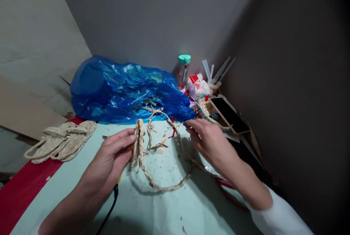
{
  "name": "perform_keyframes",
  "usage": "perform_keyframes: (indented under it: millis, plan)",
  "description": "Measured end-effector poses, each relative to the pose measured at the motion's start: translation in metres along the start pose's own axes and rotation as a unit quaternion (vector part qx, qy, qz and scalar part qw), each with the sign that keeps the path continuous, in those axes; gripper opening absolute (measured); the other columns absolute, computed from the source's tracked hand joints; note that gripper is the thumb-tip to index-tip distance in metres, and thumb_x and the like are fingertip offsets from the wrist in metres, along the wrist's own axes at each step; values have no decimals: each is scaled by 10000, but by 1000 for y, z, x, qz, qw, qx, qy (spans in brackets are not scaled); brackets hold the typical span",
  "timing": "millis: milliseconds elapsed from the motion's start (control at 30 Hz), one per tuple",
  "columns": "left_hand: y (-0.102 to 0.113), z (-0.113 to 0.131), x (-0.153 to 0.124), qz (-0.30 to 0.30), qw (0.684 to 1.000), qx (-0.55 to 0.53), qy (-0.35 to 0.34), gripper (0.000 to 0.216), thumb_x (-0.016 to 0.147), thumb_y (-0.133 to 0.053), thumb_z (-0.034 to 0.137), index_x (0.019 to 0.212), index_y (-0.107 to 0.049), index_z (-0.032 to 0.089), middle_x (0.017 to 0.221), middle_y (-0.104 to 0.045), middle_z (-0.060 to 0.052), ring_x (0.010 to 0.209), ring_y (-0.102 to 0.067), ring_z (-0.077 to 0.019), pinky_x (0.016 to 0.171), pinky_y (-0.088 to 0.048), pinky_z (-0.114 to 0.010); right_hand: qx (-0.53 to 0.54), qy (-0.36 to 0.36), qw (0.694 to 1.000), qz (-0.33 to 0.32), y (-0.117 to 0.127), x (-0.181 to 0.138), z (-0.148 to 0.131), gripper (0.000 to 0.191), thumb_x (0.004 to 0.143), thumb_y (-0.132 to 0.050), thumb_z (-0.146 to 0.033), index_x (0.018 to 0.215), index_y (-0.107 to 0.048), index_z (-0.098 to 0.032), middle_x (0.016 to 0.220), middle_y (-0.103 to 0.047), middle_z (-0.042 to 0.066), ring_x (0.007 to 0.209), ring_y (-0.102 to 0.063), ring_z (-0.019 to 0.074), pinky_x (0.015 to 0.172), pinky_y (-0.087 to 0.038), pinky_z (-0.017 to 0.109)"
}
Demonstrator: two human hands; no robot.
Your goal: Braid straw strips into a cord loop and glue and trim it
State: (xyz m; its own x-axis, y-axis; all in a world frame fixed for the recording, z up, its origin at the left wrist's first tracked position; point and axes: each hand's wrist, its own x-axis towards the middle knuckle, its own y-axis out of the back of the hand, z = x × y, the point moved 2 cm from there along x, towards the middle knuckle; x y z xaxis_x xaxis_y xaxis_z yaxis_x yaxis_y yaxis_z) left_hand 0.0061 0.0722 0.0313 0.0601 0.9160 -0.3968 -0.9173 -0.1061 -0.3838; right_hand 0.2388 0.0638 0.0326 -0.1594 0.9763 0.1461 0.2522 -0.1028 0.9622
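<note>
My left hand (115, 153) pinches the coiled end of a braided straw rope (139, 144), held upright on its edge above the pale green table (164, 206). A yellow tool with a black cord (111, 206) lies under that hand. The loose braid loops down across the table (164, 187) and back up to my right hand (207, 140). That hand's fingers are curled around the strand near a bit of red tie (172, 127). Loose straw strips (158, 145) hang between the hands.
A crumpled blue plastic bag (123, 89) with straw in it lies at the back. Finished woven straw pieces (62, 140) rest at the left on a red edge (22, 187). A teal-capped bottle (183, 69), a small basket (205, 107), a phone (229, 114) and sticks in a cup (214, 78) crowd the right corner.
</note>
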Motion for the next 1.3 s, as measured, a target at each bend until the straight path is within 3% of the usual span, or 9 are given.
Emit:
perform_keyframes:
  millis: [133, 367, 467, 600, 867, 1000, 1100, 1200, 1300]
  plan:
    - [3, -5, 1, 13, 1000, 9, 4, 183, 672, -789, 139, 847, -754, 182, 924, -750, -34, 855, -697, -171, 715, -580, -169, -49, 7, 997, -55, -26, 34, 22, 239, 931, -507, -84, 1054, -708, -120, 986, -685, 135, 960, -592, 235, 843, -396, 320]
    - [9, -9, 7, 47, 998, 8, 33, 245, 648, -813, 151, 882, -742, 169, 934, -753, -44, 832, -707, -180, 672, -583, -189, -81, 12, 995, -60, -49, 42, 8, 271, 998, -441, -198, 973, -710, -174, 945, -659, 116, 905, -564, 228, 744, -333, 324]
    - [10, -10, 7, 53, 998, 11, 41, 235, 643, -806, 135, 867, -737, 160, 853, -749, -38, 744, -697, -156, 651, -577, -191, -79, -2, 995, -59, -45, 38, 9, 270, 989, -458, -202, 872, -699, -172, 892, -678, 91, 845, -588, 207, 706, -324, 309]
    - [6, -11, 6, 7, 999, 14, 43, 217, 671, -776, 141, 885, -743, 145, 795, -743, -55, 694, -688, -153, 622, -570, -187, -78, -40, 995, -42, -33, 34, 12, 238, 952, -451, -132, 878, -674, -164, 865, -701, 86, 776, -622, 198, 640, -299, 307]
    - [2, -14, 6, 87, 994, 43, 45, 292, 596, -801, 104, 878, -749, 162, 974, -767, -59, 812, -724, -190, 658, -615, -201, -62, -32, 997, -17, -12, 27, -3, 225, 885, -451, -59, 1013, -616, -143, 841, -669, 85, 706, -602, 203, 584, -321, 312]
    - [-5, -17, 5, 45, 997, 47, 45, 327, 600, -815, 127, 916, -753, 182, 904, -770, -43, 746, -721, -179, 676, -628, -229, -42, 40, 998, -1, -14, 22, -9, 208, 897, -459, -67, 998, -606, -173, 1029, -623, 87, 910, -574, 203, 739, -420, 295]
    - [-12, -20, 3, 13, 998, 53, 41, 336, 618, -815, 152, 948, -753, 175, 966, -770, -61, 832, -732, -211, 725, -633, -254, -35, 59, 998, 13, -11, 20, -9, 255, 884, -460, -60, 1073, -581, -181, 1047, -610, 71, 894, -578, 200, 749, -444, 304]
    - [-19, -22, -2, 0, 997, 57, 49, 409, 613, -822, 166, 1015, -744, 176, 1079, -757, -86, 973, -722, -265, 757, -634, -281, -34, 43, 998, 35, 1, 21, -2, 279, 874, -472, -67, 1101, -583, -187, 985, -638, 49, 759, -595, 186, 660, -431, 301]
    - [-26, -22, -10, 0, 997, 47, 57, 373, 633, -811, 151, 999, -744, 169, 1099, -753, -96, 951, -727, -250, 745, -633, -264, -36, -12, 996, 81, 21, 24, 22, 257, 899, -477, -101, 1112, -605, -169, 1035, -658, 89, 795, -617, 186, 675, -414, 290]
